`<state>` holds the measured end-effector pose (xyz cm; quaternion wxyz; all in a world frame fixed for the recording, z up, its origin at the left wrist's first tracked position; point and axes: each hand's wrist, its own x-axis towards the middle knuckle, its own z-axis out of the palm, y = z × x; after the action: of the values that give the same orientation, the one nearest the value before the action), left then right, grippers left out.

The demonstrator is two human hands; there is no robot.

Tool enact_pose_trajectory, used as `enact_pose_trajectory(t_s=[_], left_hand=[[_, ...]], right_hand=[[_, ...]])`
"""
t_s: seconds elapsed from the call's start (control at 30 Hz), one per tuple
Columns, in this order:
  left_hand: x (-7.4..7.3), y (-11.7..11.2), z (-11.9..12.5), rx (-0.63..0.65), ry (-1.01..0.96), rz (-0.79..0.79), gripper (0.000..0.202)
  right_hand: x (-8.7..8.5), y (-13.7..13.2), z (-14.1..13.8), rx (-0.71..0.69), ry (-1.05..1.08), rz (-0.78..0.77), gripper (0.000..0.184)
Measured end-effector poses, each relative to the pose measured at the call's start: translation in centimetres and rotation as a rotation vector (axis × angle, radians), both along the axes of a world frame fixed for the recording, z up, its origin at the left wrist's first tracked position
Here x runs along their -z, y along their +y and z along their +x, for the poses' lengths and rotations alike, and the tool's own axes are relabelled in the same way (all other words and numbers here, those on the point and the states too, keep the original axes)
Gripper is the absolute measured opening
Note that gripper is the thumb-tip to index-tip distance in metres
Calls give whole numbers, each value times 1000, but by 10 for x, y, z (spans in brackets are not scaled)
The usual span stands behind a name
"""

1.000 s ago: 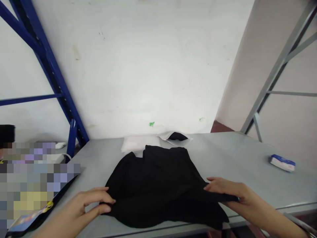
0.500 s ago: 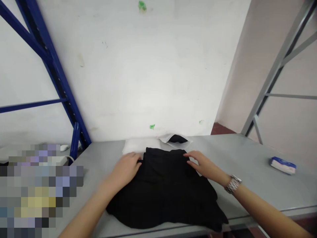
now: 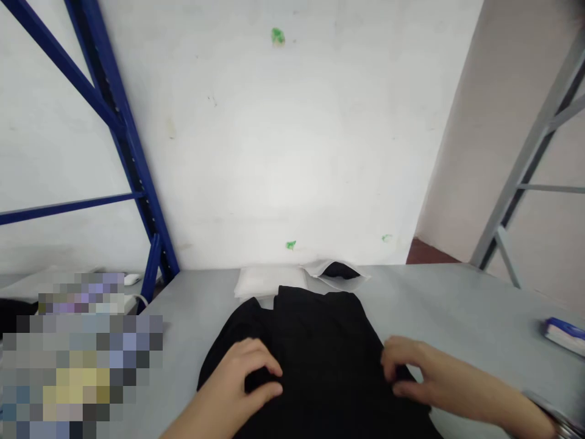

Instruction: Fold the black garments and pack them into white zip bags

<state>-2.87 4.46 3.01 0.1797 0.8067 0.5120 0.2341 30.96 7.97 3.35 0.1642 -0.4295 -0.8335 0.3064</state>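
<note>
A black garment (image 3: 326,341) lies spread on the grey table, its near part running out of the bottom of the view. Its exact kind I cannot make out. My left hand (image 3: 247,378) rests over its left side, thumb and fingers apart, with no fabric visibly pinched. At the right edge of the cloth is my right hand (image 3: 409,372), fingers bent and thumb apart from them, touching or just above the fabric. A watch with a metal band (image 3: 551,414) is on my right wrist.
Behind the garment lie a white packet (image 3: 269,280) and an open white bag (image 3: 315,268) with something black inside. A blue-and-white pack (image 3: 567,335) sits on the right of the table (image 3: 443,311). Blue rack posts (image 3: 137,158) stand left; blurred items lie below.
Both hands have moved from the garment's far end toward me along its sides. The view has shifted slightly, and the far edge of the cloth now lies free of my hands.
</note>
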Motion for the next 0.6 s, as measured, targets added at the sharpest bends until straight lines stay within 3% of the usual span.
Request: enact_pose_trajectory(t_s=[0.07,0.17,0.23,0.3,0.37,0.47,0.6], left_hand=[[26,-16,-14,-202,-53,58,21],[61,-26,-40,-665,26,248,43],[72,-29,-54,-766,190,258,43],[72,-33,-62,-716,308,190,39],[66,-36,-61,-687,321,132,36],[53,-39,-48,-780,246,63,36],[42,-39,-34,-879,174,-19,36]], right_hand=[[-1,-12,-2,32,-55,-46,8],[6,-8,-7,158,-74,83,18],[15,0,-7,223,-96,154,28],[25,7,-4,248,-135,170,51],[34,11,-2,256,-185,162,59],[38,12,-4,292,-253,153,53],[30,10,-13,339,-270,181,35]])
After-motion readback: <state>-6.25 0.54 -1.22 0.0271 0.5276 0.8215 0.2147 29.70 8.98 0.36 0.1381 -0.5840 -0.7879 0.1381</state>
